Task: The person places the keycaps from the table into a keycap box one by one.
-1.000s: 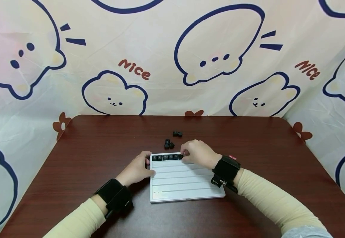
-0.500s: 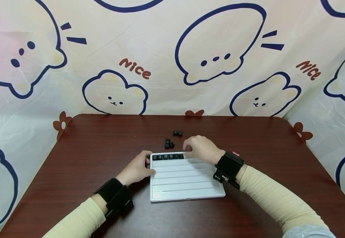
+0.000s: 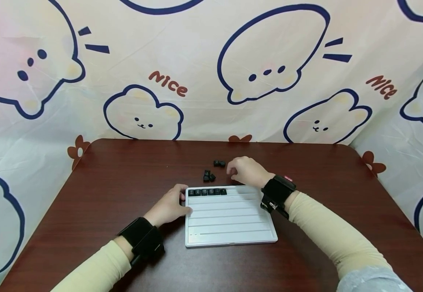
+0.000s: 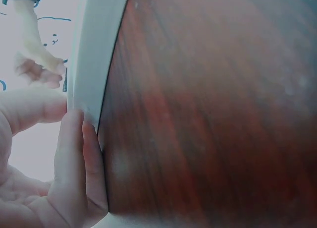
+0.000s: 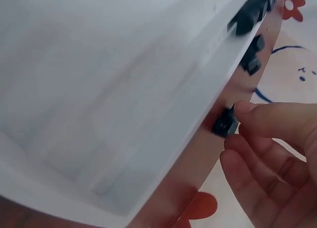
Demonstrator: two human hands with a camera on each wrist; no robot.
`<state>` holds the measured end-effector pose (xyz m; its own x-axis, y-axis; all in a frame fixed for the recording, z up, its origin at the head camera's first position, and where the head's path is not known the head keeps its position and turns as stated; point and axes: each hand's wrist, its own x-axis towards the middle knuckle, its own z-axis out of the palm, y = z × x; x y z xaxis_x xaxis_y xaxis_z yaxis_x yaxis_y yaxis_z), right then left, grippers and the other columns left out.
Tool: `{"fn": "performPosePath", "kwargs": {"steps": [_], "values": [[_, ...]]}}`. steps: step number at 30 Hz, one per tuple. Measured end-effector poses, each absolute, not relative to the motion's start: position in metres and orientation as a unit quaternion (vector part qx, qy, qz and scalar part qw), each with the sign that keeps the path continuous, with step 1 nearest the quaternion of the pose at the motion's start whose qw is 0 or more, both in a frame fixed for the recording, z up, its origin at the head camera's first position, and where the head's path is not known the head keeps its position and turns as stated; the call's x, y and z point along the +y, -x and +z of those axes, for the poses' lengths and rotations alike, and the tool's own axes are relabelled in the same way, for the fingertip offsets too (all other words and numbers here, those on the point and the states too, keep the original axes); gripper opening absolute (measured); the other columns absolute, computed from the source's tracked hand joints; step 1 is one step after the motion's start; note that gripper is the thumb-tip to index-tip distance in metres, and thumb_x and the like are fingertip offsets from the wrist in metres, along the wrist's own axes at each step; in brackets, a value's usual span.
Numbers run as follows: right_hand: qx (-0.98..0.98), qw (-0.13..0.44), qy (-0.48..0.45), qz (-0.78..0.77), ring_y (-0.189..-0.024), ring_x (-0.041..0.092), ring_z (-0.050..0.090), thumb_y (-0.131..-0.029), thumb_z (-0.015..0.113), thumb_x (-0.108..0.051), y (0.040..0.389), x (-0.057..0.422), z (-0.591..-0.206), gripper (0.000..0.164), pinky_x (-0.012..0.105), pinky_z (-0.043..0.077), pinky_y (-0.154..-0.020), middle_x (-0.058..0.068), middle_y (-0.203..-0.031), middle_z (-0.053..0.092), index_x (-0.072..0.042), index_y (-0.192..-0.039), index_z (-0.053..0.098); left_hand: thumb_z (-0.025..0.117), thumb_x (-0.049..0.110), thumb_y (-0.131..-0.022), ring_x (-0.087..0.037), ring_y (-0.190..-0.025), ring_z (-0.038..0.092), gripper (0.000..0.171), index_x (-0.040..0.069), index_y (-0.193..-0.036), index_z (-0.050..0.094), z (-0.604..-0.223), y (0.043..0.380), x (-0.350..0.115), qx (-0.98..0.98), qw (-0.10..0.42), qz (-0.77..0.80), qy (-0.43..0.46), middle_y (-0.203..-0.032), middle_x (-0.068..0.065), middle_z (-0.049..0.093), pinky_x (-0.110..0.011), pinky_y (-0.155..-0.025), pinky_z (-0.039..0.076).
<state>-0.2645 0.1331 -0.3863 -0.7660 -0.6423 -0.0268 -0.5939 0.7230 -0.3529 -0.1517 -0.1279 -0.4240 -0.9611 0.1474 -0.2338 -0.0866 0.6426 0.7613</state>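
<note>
A white ridged tray (image 3: pixel 229 219) lies flat on the table, with a row of several small black keycaps (image 3: pixel 207 192) along its far-left edge. My left hand (image 3: pixel 169 206) grips the tray's left edge, thumb on top; in the left wrist view its fingers (image 4: pixel 72 148) press against the side. Beyond the far edge, my right hand (image 3: pixel 249 171) hovers with thumb and fingers apart and loosely bent, just right of a pair of loose keycaps (image 3: pixel 219 163). In the right wrist view this pair (image 5: pixel 225 123) appears beside the thumb tip. Three more loose keycaps (image 3: pixel 208 176) sit nearer the tray.
The dark brown wooden table (image 3: pixel 142 162) extends around the tray. Behind it hangs a pale cloth (image 3: pixel 204 48) printed with cartoon outlines, continuing down both sides. A black band with a device (image 3: pixel 278 192) sits on each wrist.
My right hand has left the right end of the keycap row and moved away over the far edge toward the loose pair. The left hand keeps its grip on the tray.
</note>
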Motion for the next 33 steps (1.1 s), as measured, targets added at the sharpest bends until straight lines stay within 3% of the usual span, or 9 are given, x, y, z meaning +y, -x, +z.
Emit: {"fn": "performPosePath", "kwargs": {"steps": [12,33], "values": [[0.932,0.094,0.311,-0.159,-0.094,0.025,0.064,-0.091,0.075,0.001,0.297,0.121,-0.393,0.016,0.039,0.053,-0.084,0.008,-0.099,0.069,-0.003,-0.107,0.075,0.080,0.004,-0.087,-0.022,-0.086,0.050,0.068,-0.003,-0.145,0.045,-0.424,0.153,-0.130,0.888,0.141,0.438,-0.017,-0.106,-0.011,0.053,-0.037,-0.076,0.043],[0.943,0.104,0.273,-0.159,-0.101,0.029,0.063,-0.093,0.075,-0.004,0.315,0.098,-0.397,0.020,0.041,0.052,-0.087,0.014,-0.109,0.068,-0.001,-0.113,0.074,0.080,0.004,-0.086,-0.021,-0.081,0.049,0.068,-0.002,-0.144,0.046,-0.427,0.155,-0.131,0.883,0.144,0.447,-0.017,-0.105,-0.010,0.052,-0.034,-0.072,0.042]]}}
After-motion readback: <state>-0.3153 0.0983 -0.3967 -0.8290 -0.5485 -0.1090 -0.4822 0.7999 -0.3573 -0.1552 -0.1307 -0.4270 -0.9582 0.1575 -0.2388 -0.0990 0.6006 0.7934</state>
